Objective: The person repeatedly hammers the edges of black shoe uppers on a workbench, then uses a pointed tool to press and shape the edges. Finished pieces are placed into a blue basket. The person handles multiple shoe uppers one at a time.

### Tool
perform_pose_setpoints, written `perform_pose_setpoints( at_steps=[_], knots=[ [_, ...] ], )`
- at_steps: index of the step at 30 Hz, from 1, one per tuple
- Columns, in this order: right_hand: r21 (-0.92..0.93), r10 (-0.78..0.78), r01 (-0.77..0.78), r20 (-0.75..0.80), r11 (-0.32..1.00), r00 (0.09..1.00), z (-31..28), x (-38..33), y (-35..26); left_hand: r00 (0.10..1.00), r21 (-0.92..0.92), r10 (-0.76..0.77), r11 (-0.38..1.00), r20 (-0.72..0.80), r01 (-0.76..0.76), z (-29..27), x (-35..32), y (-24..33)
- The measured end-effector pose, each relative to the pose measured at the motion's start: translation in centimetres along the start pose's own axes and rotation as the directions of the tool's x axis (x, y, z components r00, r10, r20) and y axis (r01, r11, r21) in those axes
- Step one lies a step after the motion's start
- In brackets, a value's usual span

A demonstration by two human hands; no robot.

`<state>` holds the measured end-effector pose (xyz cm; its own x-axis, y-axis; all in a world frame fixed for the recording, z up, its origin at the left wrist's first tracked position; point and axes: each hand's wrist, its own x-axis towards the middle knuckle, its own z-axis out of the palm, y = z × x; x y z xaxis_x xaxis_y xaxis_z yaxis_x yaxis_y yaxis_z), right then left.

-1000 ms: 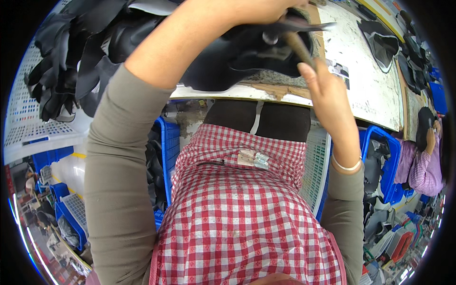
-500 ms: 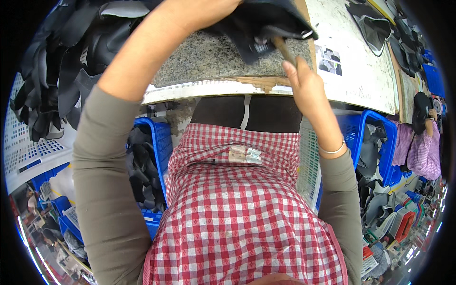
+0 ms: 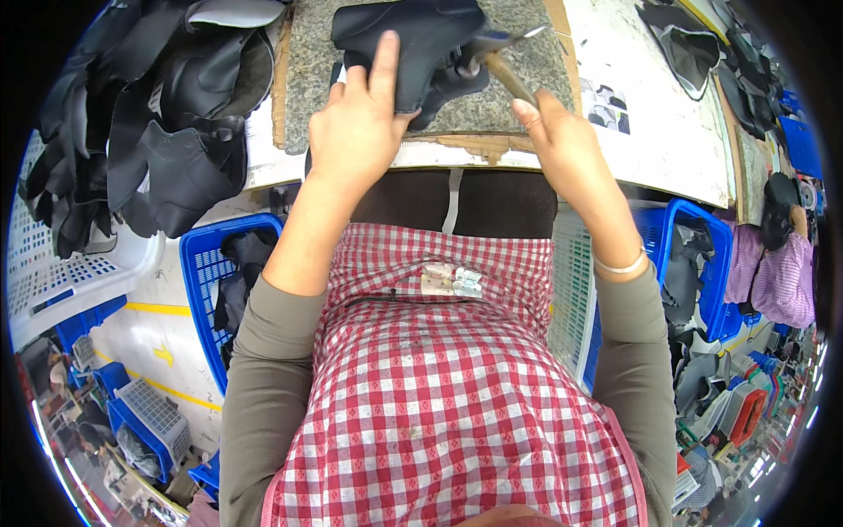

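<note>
A black shoe upper (image 3: pixel 413 44) lies folded on a speckled stone slab (image 3: pixel 307 97). My left hand (image 3: pixel 360 123) rests on its near left part, the index finger stretched out along the surface and the fingers apart. In my right hand (image 3: pixel 562 127) is a hammer (image 3: pixel 509 77), gripped by its wooden handle. Its metal head is at the right edge of the upper, a little blurred; whether it touches the upper, I cannot tell.
Many black shoe uppers (image 3: pixel 189 167) are heaped at the left over a white crate (image 3: pixel 88 290). Blue baskets (image 3: pixel 200 290) with dark pieces stand below the white table (image 3: pixel 663 149), one on each side. Further uppers (image 3: pixel 689 57) lie at the back right, near another person (image 3: pixel 781 272).
My left hand has drawn back toward me from the far side and now lies on the upper. The upper has turned and lies flatter; the hammer stays close to it.
</note>
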<state>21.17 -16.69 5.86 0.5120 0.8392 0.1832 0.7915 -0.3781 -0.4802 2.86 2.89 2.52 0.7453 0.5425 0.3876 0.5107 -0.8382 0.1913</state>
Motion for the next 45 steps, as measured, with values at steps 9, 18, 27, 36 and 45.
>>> perform_pose_setpoints(
  at_steps=[9,18,27,36,45],
  knots=[
    [-0.14,-0.098,0.111,0.094,0.984,0.991,-1.1,3.7,-3.3,0.991,-0.382,-0.007,0.922,0.133,0.058,-0.3,1.1,-4.5],
    [-0.135,0.102,-0.073,0.223,0.988,0.969,-1.7,2.6,-5.6,0.971,-0.33,-0.074,0.932,0.226,0.147,-1.5,0.8,-3.2],
    [-0.099,0.047,-0.014,0.341,0.995,0.939,0.8,-0.9,-3.1,0.961,-0.329,-0.069,0.931,0.268,0.159,-6.6,-2.3,-2.5],
    [0.503,0.17,-0.489,0.553,0.713,0.816,-2.8,-5.5,-2.8,0.751,0.451,-0.632,0.736,0.192,0.504,-18.9,-36.9,-12.6],
    [0.324,-0.14,-0.034,0.5,0.946,0.855,0.2,-7.0,-6.3,0.81,-0.043,-0.545,0.834,-0.217,0.55,-2.3,-22.2,-18.5]
  ],
)
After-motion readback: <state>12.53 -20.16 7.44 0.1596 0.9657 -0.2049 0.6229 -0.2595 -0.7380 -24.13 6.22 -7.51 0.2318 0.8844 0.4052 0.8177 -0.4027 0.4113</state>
